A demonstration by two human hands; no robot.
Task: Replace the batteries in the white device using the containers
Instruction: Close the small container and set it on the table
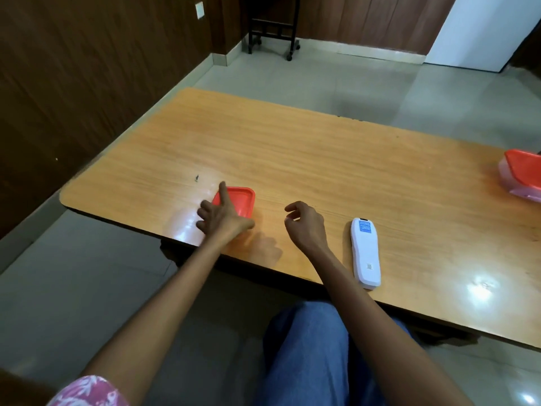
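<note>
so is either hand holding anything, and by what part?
Nothing held. Left hand rests spread over the near red container; right hand hangs empty, fingers curled.

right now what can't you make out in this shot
- Near red container, head view: contents hidden by its lid and the left hand.
- Far red container: cut off by the right edge.
- White device: label print too small; battery cover indistinguishable.
- Right hand: curled fingers hide the palm.

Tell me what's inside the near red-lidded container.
Cannot tell: the red lid is on and covers the container's inside. The left hand rests over the lid's near left corner, hiding the walls below. No batteries show.
</note>
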